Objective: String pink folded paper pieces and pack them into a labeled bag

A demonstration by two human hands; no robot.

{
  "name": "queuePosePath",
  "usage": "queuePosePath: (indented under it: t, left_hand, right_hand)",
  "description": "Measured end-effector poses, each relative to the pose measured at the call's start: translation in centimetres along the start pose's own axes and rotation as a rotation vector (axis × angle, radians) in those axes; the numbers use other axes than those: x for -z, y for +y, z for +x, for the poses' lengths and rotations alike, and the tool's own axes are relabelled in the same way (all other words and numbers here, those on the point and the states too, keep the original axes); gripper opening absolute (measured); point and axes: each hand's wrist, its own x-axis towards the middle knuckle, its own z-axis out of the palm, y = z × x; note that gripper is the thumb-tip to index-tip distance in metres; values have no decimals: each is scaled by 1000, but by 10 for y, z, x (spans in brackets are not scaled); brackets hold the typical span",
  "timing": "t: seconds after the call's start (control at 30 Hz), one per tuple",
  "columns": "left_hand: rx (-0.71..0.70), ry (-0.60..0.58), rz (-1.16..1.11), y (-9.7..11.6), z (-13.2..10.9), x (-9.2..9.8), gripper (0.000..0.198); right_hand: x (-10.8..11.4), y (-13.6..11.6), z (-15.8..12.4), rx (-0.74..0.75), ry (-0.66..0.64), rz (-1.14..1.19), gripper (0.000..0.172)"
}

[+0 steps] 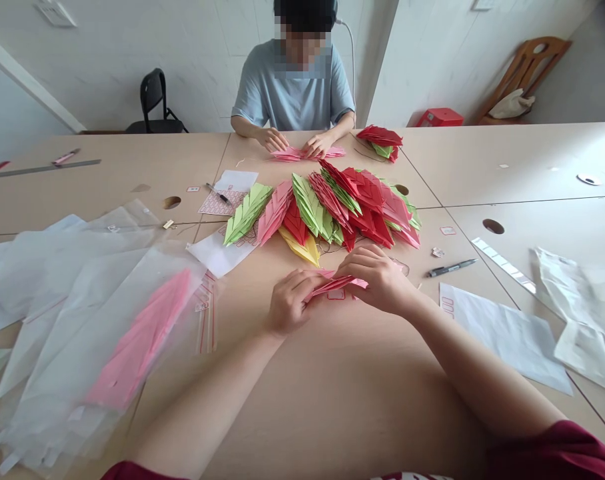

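A folded pink paper piece (331, 287) is held level just above the table between my two hands. My left hand (290, 303) is closed on its left end, fingers curled round the edge. At the other end my right hand (375, 277) grips it from above, covering part of the paper. Right beyond my hands lies a pile of pleated paper pieces (372, 200) in red, pink and green, with a yellow one (300, 245) at its near side. Dark strings show among them. A small red-framed label (336, 294) lies on the table beneath the held paper.
Clear plastic bags (82, 320) cover the left side, one with a pink folded paper (142, 340) inside. Pens (451, 268), a white sheet (502, 333) and a white bag (587, 327) lie to the right. Across the table a person (292, 87) handles pink folded paper (307, 154).
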Motion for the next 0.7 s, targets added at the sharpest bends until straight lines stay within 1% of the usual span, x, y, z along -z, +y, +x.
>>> queuePosePath:
  t: [0.13,0.2,0.27,0.37,0.4,0.47,0.57,0.63,0.7]
  left_hand:
    - [19,154,131,-2,4,3,12]
    - [53,185,116,-2,5,4,7]
    - [98,183,56,-2,5,5,9]
    - [191,194,-2,-4,3,5,16]
    - [229,205,-12,-5,2,5,18]
    - [301,235,-28,-9,-1,4,20]
    - [364,282,-33,-15,-3,3,22]
    - [390,301,-34,-18,-4,3,22]
    - [423,314,-53,-20,-5,3,21]
  right_hand:
    - [-1,-2,0,-165,0,-13,32]
    - [-1,-1,-1,-227,-20,-17,38]
    - [0,-2,-2,-260,-49,-5,38]
    - [0,-3,-3,-259,-94,71,34]
    - [-1,-3,-3,-258,-122,101,35]
    - [-5,-3,-5,-262,-190,128,46]
    - [-14,0,-8,-257,-271,83,64]
    - [-19,2,-9,-247,-295,40,68]
    - [-22,4,-10,-256,-306,7,65]
